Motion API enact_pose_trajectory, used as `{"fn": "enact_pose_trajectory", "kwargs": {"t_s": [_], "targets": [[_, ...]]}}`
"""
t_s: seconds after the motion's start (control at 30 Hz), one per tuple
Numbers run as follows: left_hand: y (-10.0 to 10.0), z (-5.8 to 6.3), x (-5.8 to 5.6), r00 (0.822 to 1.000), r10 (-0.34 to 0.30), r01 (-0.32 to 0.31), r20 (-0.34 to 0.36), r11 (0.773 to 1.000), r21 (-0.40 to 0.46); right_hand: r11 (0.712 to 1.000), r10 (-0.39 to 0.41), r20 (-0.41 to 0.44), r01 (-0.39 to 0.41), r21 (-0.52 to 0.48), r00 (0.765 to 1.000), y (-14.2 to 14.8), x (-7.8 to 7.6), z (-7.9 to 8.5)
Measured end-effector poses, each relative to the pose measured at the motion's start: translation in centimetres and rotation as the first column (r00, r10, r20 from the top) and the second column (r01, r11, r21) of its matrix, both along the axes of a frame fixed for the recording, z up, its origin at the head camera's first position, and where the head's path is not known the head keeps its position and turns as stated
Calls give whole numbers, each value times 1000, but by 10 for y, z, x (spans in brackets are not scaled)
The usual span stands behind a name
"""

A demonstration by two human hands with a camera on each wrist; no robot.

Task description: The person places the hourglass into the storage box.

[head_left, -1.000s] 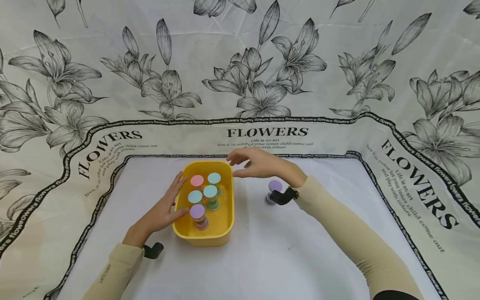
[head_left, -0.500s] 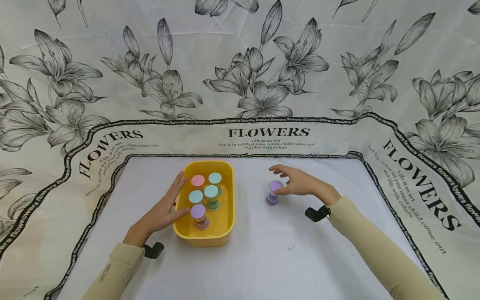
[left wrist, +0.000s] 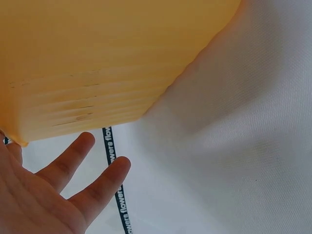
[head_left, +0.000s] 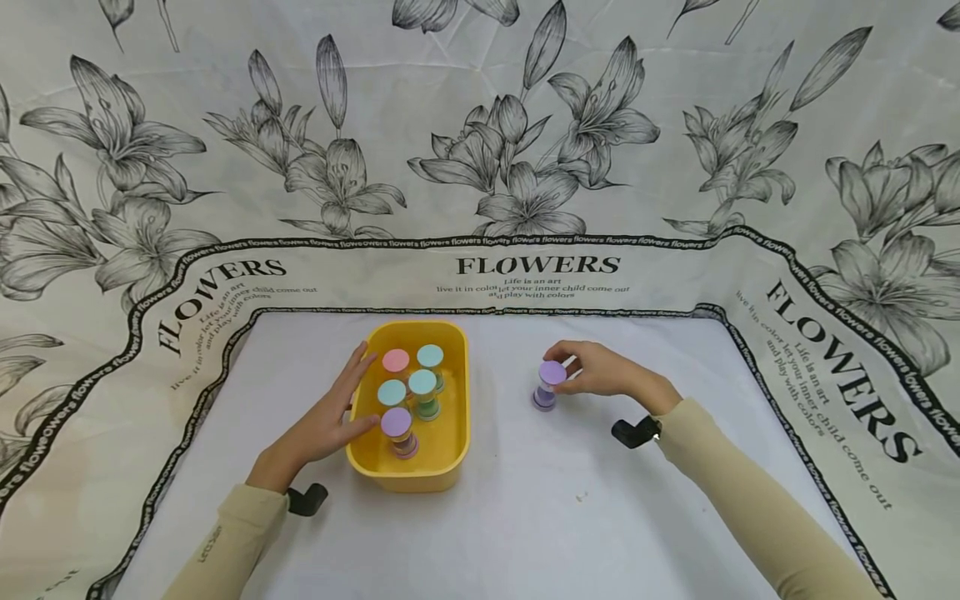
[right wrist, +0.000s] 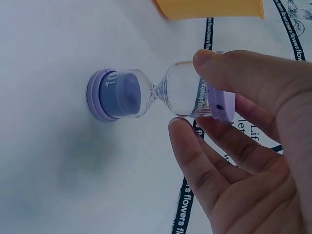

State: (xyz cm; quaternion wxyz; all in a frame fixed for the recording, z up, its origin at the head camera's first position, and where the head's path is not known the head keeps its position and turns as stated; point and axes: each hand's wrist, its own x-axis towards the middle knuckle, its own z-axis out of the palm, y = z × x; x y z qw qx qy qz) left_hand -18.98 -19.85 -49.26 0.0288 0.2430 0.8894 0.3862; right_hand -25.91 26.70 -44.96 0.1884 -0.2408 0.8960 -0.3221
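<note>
A purple-capped hourglass [head_left: 545, 387] stands upright on the white cloth, right of the yellow bin [head_left: 463, 417]. My right hand [head_left: 603, 368] pinches it near its upper cap, thumb on one side and fingers on the other. In the right wrist view the hourglass [right wrist: 129, 92] shows dark purple sand in its lower bulb and the number 10. My left hand [head_left: 322, 425] rests against the bin's left side, thumb over the rim. Its fingers are straight and spread beside the bin's wall in the left wrist view, where the left hand [left wrist: 58, 190] sits low.
Inside the bin stand several hourglasses: a pink-capped one [head_left: 395, 361], blue-capped ones such as the hourglass [head_left: 422, 383] near the middle, and a purple-capped one [head_left: 396, 423] at the front. A flower-printed cloth [head_left: 525, 167] rises behind the white table surface [head_left: 600, 517].
My right hand has moved right and down from beside the bin's far edge to the purple hourglass, and its fingers have closed around the top. The left hand and bin have stayed put.
</note>
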Motion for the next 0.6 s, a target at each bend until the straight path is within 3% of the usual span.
{"fn": "enact_pose_trajectory", "kwargs": {"t_s": [0.33,0.6], "targets": [[1,1,2,1000,3,-3,18,1000,5,1000,9,-10,-8,26,1000,-2,-4,2],[1,1,1,1000,4,-4,22,1000,1,999,42,-62,-41,12,997,-16,-11,24]]}}
